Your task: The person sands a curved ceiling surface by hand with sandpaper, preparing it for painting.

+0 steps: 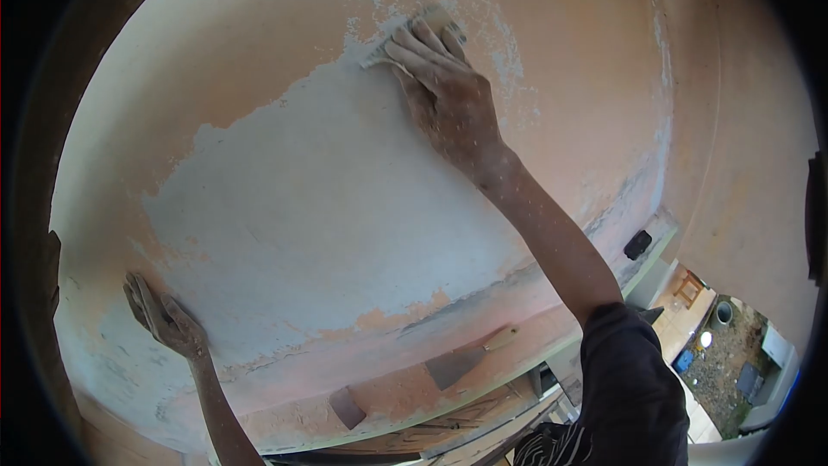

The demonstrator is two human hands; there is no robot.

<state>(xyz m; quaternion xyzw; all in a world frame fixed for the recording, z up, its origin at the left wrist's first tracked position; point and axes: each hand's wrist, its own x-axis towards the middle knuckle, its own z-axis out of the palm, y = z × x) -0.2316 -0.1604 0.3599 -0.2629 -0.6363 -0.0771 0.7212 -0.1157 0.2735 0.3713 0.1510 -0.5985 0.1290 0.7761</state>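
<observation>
My right hand (pixel 448 95) is wrapped over a dusty, tan and grey sanding block (pixel 442 17). The block lies against the broad curved surface (pixel 319 181), at the upper edge of its large pale-grey patch. My fingers partly cover the block, so its full shape is hidden. Dust coats the fingers and back of that hand. Low on the left, my left hand (pixel 164 315) rests on the same surface with its fingers stretched out, holding nothing. Peach-coloured coating surrounds the grey patch, with scratchy pale flecks above and right of my right hand.
Along the lower ledge lie a wide scraper (pixel 455 368) with a light handle, a small dark flat piece (pixel 348 407) and a black block (pixel 638 245). Far below at right are a wooden stool (pixel 688 289), a grey bucket (pixel 723 314) and gravelly ground.
</observation>
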